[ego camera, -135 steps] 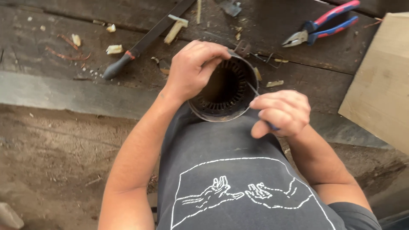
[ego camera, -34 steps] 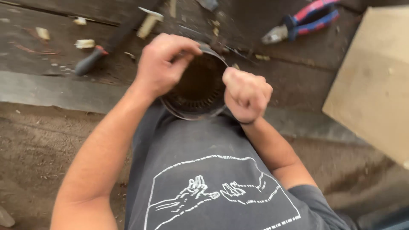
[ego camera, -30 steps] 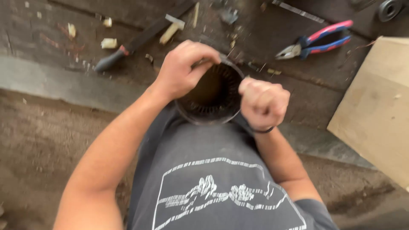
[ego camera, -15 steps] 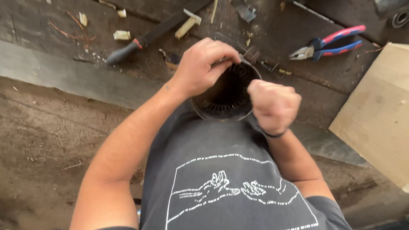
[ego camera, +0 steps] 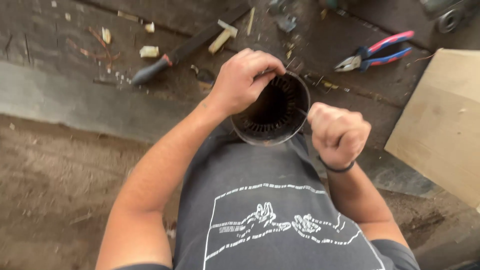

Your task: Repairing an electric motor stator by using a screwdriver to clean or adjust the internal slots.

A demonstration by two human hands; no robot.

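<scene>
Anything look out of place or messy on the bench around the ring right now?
Mostly litter. Pale offcuts and reddish wire scraps lie loose on the dark bench beyond the slotted metal ring. The pliers lie with handles spread. The ring itself shows no visible damage.

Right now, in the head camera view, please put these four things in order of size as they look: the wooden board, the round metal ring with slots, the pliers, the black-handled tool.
1. wooden board, cut off by the frame
2. round metal ring
3. black-handled tool, long but thin
4. pliers

Ring sits nearer the camera, so 2 and 3 are unsure.
</scene>
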